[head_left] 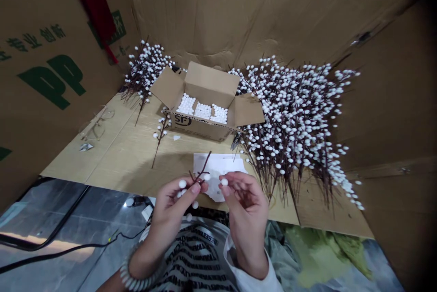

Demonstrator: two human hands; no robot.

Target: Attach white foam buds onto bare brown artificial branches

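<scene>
Between the thumb and fingers of my left hand [175,203] is a brown artificial berry branch [205,164]; bare twigs stick up from the grip, and several white balls hang around the fingers. A single white ball [224,182] is pinched in the fingertips of my right hand [246,208], a short way to the right of the branch and apart from it. Beneath both hands lies white paper [220,169]. Beyond it stands an open cardboard box [201,127] holding many loose white balls [204,111] in three sections.
A large heap of white-berried branches [290,114] covers the table's right side, with a smaller bunch [145,67] at back left. One berry branch [160,139] lies left of the box. Glasses [97,123] rest near the left edge. Cardboard walls [205,14] enclose the table.
</scene>
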